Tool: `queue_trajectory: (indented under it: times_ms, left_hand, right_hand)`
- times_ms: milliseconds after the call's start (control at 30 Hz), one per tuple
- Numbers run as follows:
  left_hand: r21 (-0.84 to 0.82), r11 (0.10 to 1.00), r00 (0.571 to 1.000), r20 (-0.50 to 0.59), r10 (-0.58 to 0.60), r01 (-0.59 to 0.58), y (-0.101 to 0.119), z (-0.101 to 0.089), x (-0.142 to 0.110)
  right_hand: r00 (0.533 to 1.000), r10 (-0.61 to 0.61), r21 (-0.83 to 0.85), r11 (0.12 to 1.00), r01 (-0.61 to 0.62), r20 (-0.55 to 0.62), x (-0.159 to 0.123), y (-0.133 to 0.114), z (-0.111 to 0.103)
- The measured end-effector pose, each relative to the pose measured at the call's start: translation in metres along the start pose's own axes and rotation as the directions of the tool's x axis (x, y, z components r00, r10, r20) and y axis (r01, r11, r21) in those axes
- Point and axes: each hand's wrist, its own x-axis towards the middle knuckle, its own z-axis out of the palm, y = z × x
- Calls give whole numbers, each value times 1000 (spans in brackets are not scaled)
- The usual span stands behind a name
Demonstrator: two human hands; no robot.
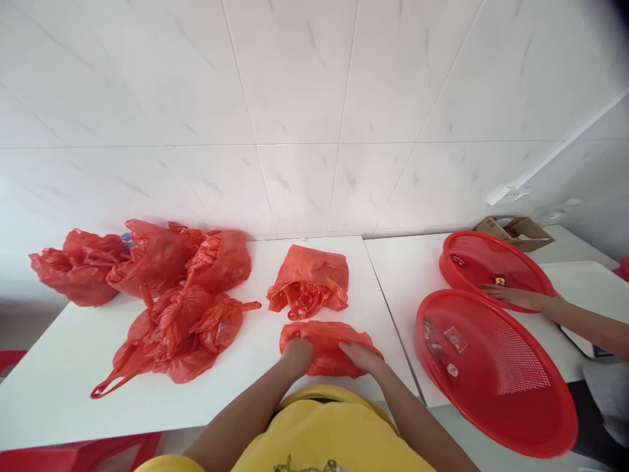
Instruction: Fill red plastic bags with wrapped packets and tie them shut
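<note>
A red plastic bag point(327, 341) lies on the white table point(63, 387) at its front edge, close to my body. My left hand point(296, 356) is closed on the bag's left side, its fingers curled into the plastic. On the bag's right side my right hand point(361, 357) rests with its fingers pressed down on the plastic. Just behind this bag sits another red bag point(309, 280), its mouth open toward me.
A heap of several filled red bags point(167, 301) covers the table's left half. Two red mesh trays point(496, 373) point(491, 265) with small packets stand on the right. Another person's hand point(511, 296) reaches into the far tray. A cardboard box point(521, 231) sits by the wall.
</note>
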Motion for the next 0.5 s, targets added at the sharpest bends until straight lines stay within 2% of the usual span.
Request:
queue_trajectory:
  times_ms: [133, 200, 267, 400, 500]
  left_hand:
    - [78, 994, 995, 62, -79, 74, -20, 9, -3]
    - [87, 994, 997, 36, -71, 67, -21, 8, -5]
    - [84, 995, 999, -15, -47, 48, -19, 7, -5]
    - [65, 998, 994, -109, 14, -7, -19, 8, -1]
    - [43, 999, 988, -150, 36, -30, -25, 12, 0]
  right_hand:
    - [996, 33, 42, 998, -36, 80, 2, 17, -19]
    - [994, 6, 39, 999, -10, 108, -1, 18, -21]
    - [991, -77, 30, 997, 74, 108, -6, 11, -18]
    - [953, -302, -31, 953, 302, -12, -9, -11, -10]
    - [916, -360, -95, 933, 348, -180, 4, -18, -15]
